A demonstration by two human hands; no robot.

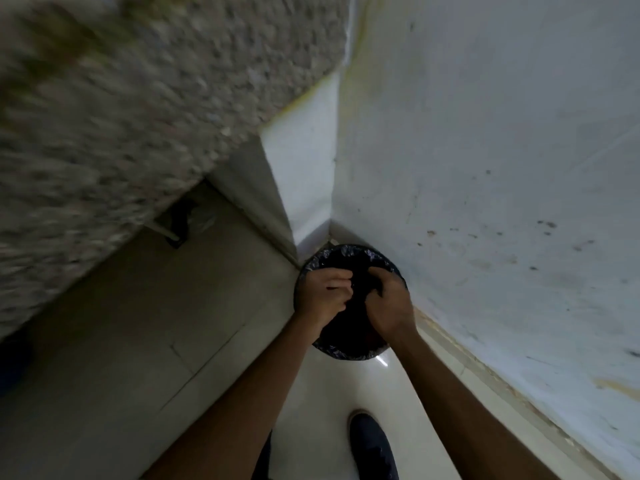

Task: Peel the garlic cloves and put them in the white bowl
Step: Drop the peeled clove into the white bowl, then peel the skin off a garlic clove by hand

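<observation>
1. We see our left hand with its fingers curled in toward the thumb. The tips are drawn close together, leaving only a narrow gap. We cannot tell whether anything is pinched there.
2. Our right hand is turned back-up, with the fingers bent down and inward toward the left hand. Its palm is hidden, so we cannot tell whether it holds anything.
3. The two hands sit near each other, both over the mouth of a round bin lined with a black bag.
4. The bin's inside is too dark for us to tell whether a garlic clove or any skin lies in our fingers.
5. Our bare forearms reach forward from the lower edge and converge on the bin.
6. The bin stands on the pale floor, tucked into a corner just beside the scuffed white wall.
7. A dark shoe shows below the hands, and a speckled, blurred counter fills the upper left.
</observation>
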